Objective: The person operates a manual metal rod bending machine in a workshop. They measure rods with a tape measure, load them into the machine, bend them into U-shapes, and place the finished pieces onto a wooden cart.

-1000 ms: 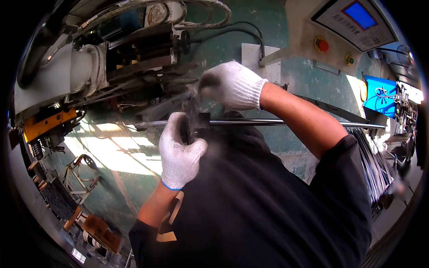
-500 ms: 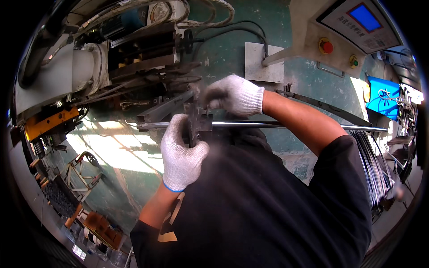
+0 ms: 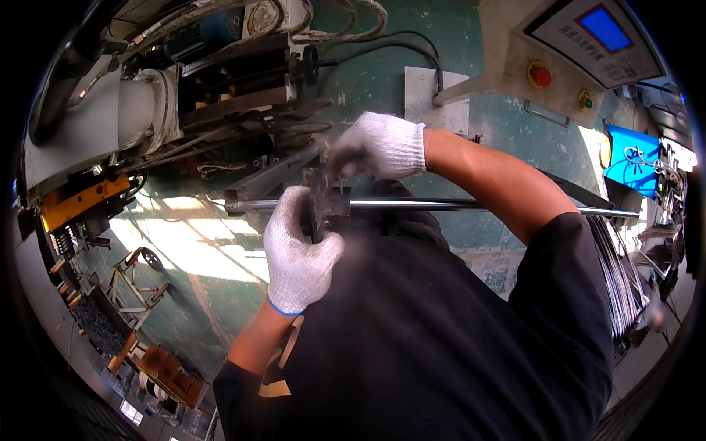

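Note:
A dark upright metal plate (image 3: 318,200) with a small dark block (image 3: 339,202) on its right side stands in front of me. A shiny metal rod (image 3: 412,205) runs sideways from there, to the left and far to the right. My left hand (image 3: 300,257), in a white knitted glove, is closed around the plate's near left side, thumb near its lower end. By the plate's upper end is my right hand (image 3: 379,145), also gloved, with fingers curled downward in shadow; what they hold is hidden.
A grey steel beam (image 3: 276,176) slants behind the rod. At the upper left is machinery with a dark handwheel (image 3: 310,66) and hoses. A control panel (image 3: 599,44) with a red button (image 3: 541,76) stands upper right. Thin metal rods (image 3: 612,272) lie bundled at the right.
My right hand has moved slightly up and to the left, its forearm now crossing over more of the rod. The left hand keeps its place on the plate.

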A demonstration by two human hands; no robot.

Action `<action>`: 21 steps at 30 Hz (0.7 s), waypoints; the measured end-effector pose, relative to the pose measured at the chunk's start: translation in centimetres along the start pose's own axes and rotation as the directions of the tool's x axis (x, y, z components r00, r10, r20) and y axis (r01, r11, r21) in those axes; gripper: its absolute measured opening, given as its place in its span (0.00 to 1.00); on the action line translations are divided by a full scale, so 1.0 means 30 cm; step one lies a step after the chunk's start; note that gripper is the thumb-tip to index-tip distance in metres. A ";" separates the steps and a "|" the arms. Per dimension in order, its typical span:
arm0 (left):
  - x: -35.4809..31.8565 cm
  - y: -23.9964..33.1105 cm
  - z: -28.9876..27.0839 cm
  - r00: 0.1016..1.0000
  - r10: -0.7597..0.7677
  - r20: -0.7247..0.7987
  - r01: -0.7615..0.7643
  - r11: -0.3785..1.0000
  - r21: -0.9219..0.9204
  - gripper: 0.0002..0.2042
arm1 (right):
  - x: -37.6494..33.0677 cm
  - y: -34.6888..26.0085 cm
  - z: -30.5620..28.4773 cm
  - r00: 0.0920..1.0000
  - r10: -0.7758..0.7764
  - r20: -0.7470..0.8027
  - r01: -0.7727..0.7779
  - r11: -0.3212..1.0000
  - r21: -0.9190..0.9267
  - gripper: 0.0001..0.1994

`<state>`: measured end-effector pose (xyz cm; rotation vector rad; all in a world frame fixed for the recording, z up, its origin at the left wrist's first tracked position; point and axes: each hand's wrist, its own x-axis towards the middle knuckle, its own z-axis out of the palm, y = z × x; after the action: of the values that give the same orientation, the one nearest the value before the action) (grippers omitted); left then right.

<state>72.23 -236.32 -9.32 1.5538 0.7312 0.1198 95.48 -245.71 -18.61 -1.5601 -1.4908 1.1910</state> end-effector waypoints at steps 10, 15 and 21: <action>0.003 0.015 0.002 1.000 0.013 0.004 -0.013 1.000 0.016 0.19 | -0.027 -0.063 0.002 0.999 0.000 -0.037 -0.007 0.982 -0.190 0.11; 0.016 0.017 -0.004 1.000 0.010 0.023 -0.011 0.999 0.052 0.18 | -0.047 -0.004 0.058 0.973 -0.123 -0.195 0.115 0.992 -0.054 0.07; 0.016 0.032 -0.001 1.000 0.001 0.023 -0.003 0.996 0.088 0.18 | -0.063 -0.014 0.050 0.984 -0.021 -0.178 0.017 1.000 -0.024 0.08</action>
<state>72.96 -235.99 -8.58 1.6379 0.7250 0.0723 94.07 -247.71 -18.45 -1.6182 -1.4029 0.9986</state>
